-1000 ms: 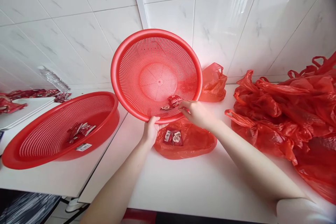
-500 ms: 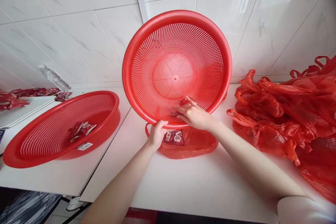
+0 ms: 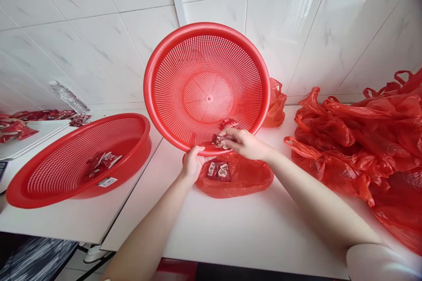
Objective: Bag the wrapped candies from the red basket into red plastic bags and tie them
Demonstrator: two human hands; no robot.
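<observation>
A red perforated plastic basket (image 3: 207, 59) is tilted up on its side, its mouth facing me. My left hand (image 3: 193, 163) grips its lower rim, thumb inside and fingers beneath. Inside the rim at the lower right, my right hand (image 3: 242, 142) is closed on a small dark-red printed packet (image 3: 218, 141). Another red packet (image 3: 230, 123) lies in the basket just behind that hand. Directly below the rim, an open red plastic bag (image 3: 244, 186) rests on the table with printed packets (image 3: 219, 171) in it.
A second red basket (image 3: 132, 175) with a few packets stands at the left. Beyond it are a white tray (image 3: 39, 136), more red packets (image 3: 49, 115) and a clear plastic object (image 3: 69, 96). Filled red bags (image 3: 356, 140) are heaped at the right; another bag (image 3: 277, 105) stands by the wall.
The held basket has shifted left and its top has come down slightly, uncovering a red bag behind it. My right hand's fingers have closed on a packet.
</observation>
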